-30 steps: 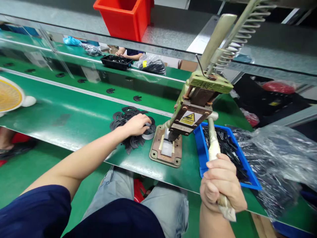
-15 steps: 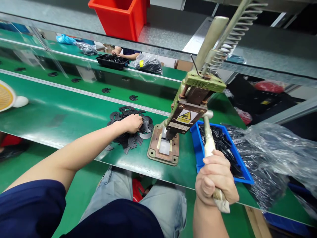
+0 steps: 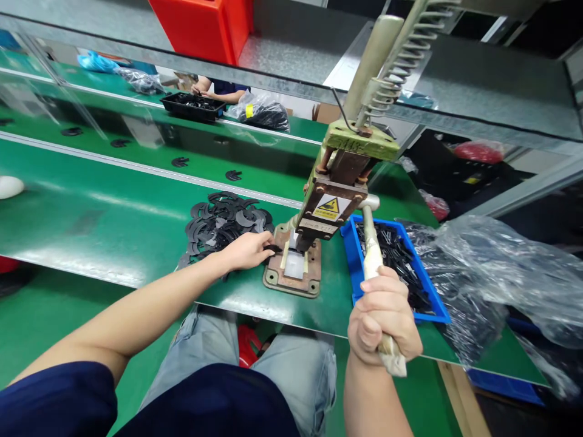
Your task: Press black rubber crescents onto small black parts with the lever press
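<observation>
Your R grip (image 3: 385, 318) clamped on press lever (image 3: 373, 254); L grip (image 3: 249, 250) pinched on blk pc (image 3: 274, 248) at press base (image 3: 291, 286), nr blk pile (image 3: 218, 223).

On our green bench (image 3: 104, 233) we find, from left to right, a heap of dark curved pieces (image 3: 223, 221), a hand press (image 3: 328, 209), a blue tray (image 3: 350, 252) and clear plastic (image 3: 523, 267). On the green strip (image 3: 150, 152) beyond, we see spaced dark pieces (image 3: 233, 175); on the far grey shelf (image 3: 282, 39), a red bin (image 3: 204, 30).

The left hand (image 3: 250, 250) pinches, arm (image 3: 136, 318) outstretched; the right hand (image 3: 385, 315) curls fist-like.
</observation>
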`<state>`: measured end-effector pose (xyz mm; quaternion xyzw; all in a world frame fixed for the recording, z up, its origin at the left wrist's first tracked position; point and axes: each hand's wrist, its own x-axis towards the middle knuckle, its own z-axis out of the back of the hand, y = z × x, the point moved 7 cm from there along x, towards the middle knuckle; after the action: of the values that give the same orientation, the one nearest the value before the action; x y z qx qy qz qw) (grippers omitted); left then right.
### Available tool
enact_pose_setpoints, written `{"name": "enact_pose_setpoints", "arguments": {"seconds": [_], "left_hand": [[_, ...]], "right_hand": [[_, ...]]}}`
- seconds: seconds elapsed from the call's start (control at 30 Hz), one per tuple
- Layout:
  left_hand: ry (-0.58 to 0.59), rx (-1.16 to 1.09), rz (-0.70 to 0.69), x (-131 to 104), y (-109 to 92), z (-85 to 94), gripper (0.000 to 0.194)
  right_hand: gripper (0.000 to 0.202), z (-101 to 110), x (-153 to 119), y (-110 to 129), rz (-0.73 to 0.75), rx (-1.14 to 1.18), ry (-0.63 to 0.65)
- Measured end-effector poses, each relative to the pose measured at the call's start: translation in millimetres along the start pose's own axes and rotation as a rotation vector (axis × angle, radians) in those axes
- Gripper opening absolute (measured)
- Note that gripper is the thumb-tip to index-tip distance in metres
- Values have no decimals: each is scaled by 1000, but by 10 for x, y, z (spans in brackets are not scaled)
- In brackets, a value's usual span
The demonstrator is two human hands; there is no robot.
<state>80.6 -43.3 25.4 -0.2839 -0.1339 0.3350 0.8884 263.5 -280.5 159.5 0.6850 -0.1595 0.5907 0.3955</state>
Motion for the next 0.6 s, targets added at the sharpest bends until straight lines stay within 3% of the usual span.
{"name": "enact_pose_setpoints", "arguments": {"seconds": [0.1,0.2,0.3,0.43,0.6], "left_hand": [[-65,-78,93,-91,90,-109,27],[-30,-135,107,-196,101,-150,32],[16,-398,171,-220,108,-137,35],[83,-753,207,-63,33,-173,36],[167,-830,272,225,-77,-360,24]], "right_hand": [[34,5,-2,-2,3,9,23],[34,5,4,-10,-5,10,15],[35,-8,10,-7,-6,16,7],[34,-4,2,0,6,14,-8],[34,-2,4,4,28,13,8]]}}
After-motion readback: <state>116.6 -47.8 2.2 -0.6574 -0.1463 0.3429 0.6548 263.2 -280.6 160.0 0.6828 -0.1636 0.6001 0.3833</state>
